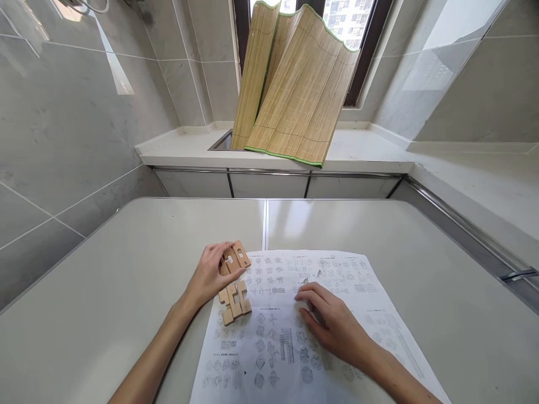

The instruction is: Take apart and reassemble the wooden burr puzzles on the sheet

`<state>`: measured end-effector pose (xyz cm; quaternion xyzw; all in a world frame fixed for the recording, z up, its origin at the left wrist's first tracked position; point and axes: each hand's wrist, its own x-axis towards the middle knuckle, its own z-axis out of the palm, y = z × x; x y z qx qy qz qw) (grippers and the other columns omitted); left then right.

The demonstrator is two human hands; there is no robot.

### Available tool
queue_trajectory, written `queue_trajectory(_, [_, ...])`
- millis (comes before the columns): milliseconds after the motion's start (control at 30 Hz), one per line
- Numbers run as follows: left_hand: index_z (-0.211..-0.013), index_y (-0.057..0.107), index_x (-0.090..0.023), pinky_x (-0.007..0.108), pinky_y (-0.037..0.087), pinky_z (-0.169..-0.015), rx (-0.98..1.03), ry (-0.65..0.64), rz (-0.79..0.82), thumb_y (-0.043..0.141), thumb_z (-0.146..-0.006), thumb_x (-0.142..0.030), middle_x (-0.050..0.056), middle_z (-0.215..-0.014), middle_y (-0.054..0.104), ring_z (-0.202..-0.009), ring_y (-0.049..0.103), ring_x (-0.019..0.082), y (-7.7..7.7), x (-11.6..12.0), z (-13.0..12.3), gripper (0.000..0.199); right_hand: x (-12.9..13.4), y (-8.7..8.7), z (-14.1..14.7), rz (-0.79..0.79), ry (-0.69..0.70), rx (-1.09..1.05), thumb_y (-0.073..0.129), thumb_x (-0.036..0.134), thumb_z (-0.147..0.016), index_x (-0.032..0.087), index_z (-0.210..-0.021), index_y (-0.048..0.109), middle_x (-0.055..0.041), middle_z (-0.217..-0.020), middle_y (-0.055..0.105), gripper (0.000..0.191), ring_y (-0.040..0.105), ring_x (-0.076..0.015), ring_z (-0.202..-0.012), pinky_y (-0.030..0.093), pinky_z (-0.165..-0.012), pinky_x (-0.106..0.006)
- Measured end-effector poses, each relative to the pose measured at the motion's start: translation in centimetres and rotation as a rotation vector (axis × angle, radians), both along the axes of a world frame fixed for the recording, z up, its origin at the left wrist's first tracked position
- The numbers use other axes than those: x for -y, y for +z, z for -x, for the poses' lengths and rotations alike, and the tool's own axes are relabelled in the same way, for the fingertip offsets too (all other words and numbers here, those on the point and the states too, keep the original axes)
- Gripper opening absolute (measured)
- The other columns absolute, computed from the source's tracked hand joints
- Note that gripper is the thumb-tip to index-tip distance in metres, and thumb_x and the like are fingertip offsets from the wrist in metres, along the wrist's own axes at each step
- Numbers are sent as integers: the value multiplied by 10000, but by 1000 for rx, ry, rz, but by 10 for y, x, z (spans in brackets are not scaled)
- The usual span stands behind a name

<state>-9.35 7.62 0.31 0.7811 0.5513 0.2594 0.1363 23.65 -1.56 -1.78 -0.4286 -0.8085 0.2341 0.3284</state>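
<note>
The left hand (210, 274) has thumb and fingers round the upper blocks (241, 254); the lower blocks (233, 306) lie just beside, on the sheet (290, 311); the blocks seem grouped but unassembled; the right hand (330, 320) curls loosely, holding nothing.

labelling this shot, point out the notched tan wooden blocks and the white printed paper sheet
Notched tan wooden blocks (236, 310), head view: middle of the lower cluster.
White printed paper sheet (280, 321), head view: near its middle.

wooden pieces (245, 306): light tan | sheet (273, 314): white, grey-black printed figures | mat (298, 95): straw-yellow, green-edged
</note>
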Motion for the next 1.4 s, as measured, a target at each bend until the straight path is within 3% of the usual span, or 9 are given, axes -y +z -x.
queue_trajectory(467, [-1440, 496, -251, 523, 566, -1020, -66, 17, -131, 667, -957, -546, 124, -1492, 580, -1386, 454, 356, 1, 6, 9, 591, 0, -1, -1, 62, 7, -1, 513, 133, -1024, 274, -1194, 578, -97, -1199, 675, 230, 700, -261, -957, 615, -754, -399])
queue_trajectory(700, [-1434, 502, -247, 516, 546, -1032, -36, 121, -18, 710, -914, -567, 127, -1366, 617, -1333, 519, 356, -1, 11, 8, 645, 0, -3, -2, 59, 12, -10, 504, 153, -1035, 273, -1201, 574, -101, -1188, 672, 217, 698, -260, -960, 609, -768, -401])
queue_trajectory(1000, [-1491, 449, -220, 547, 487, -1100, -60, 130, 3, 722, -891, -655, 159, -1431, 582, -1354, 526, 373, -11, 7, 8, 789, 1, -2, 0, 61, 0, -12, 501, 191, -1053, 283, -1192, 588, -88, -1179, 681, 188, 707, -237, -885, 609, -720, -376])
queue_trajectory(1200, [-1456, 520, -235, 545, 503, -1074, -112, 75, -43, 663, -953, -604, 136, -1393, 637, -1334, 542, 368, -5, 5, 3, 640, 3, -2, -2, 73, -2, -4, 487, 222, -1067, 284, -1192, 586, -96, -1188, 678, 171, 702, -237, -883, 613, -721, -386])
queue_trajectory(1400, [-1466, 519, -241, 534, 533, -1058, -109, 45, -65, 652, -959, -586, 125, -1442, 624, -1359, 502, 360, 0, 5, 12, 626, 2, -1, -1, 74, -2, -1, 493, 207, -1057, 287, -1183, 583, -88, -1182, 678, 174, 697, -237, -886, 609, -730, -383])
